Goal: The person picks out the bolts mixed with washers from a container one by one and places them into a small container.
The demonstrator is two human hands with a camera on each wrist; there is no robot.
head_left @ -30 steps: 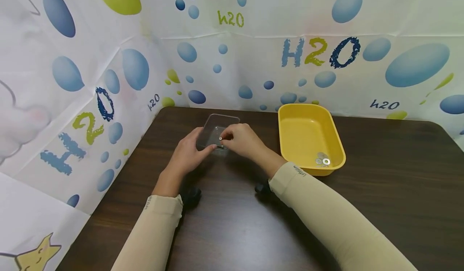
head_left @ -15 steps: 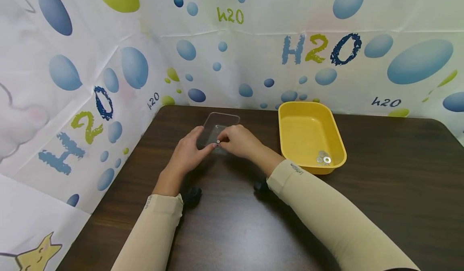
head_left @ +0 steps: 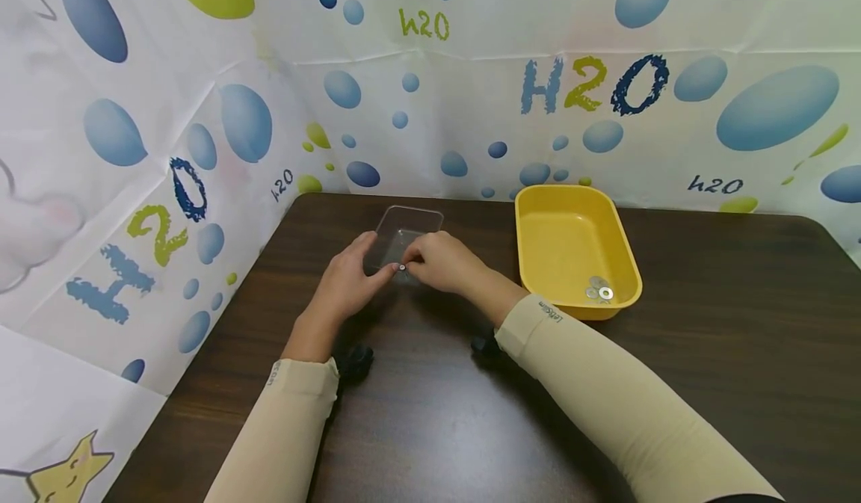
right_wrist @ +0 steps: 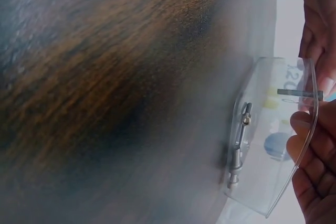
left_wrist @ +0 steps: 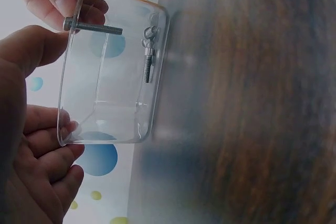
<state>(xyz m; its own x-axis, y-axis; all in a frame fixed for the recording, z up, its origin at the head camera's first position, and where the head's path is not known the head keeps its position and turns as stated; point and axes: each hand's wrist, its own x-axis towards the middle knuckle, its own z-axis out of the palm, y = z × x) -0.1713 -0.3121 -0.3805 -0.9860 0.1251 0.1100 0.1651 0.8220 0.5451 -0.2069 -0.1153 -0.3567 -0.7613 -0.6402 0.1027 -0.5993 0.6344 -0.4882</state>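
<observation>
A yellow tub (head_left: 572, 245) sits right of centre in the head view, well apart from both hands, with a few flat metal washers (head_left: 599, 292) gathered in its near right corner. Nothing lies between the tub and the hands. Two small dark shapes rest under the wrists in the lower middle of that view; what they are cannot be told.

Everything rests on a dark brown wood-grain table (head_left: 706, 353). White sheets printed with blue drops, green blobs and "H2O" lettering (head_left: 592, 92) stand along the table's far and left edges.

The clear plastic box (head_left: 402, 241) stands just above centre of the head view, held between both hands. The left hand (head_left: 350, 282) curls round the box's near left side, thumb on one wall and fingers (left_wrist: 52, 129) on the other. The right hand (head_left: 444, 260) pinches a bolt (left_wrist: 92, 26) by its head at the box's rim, in the upper left of the left wrist view, the threaded shaft pointing into the box. A 2nd bolt (left_wrist: 148, 56) lies on the box's floor, apart from the 1st.
</observation>
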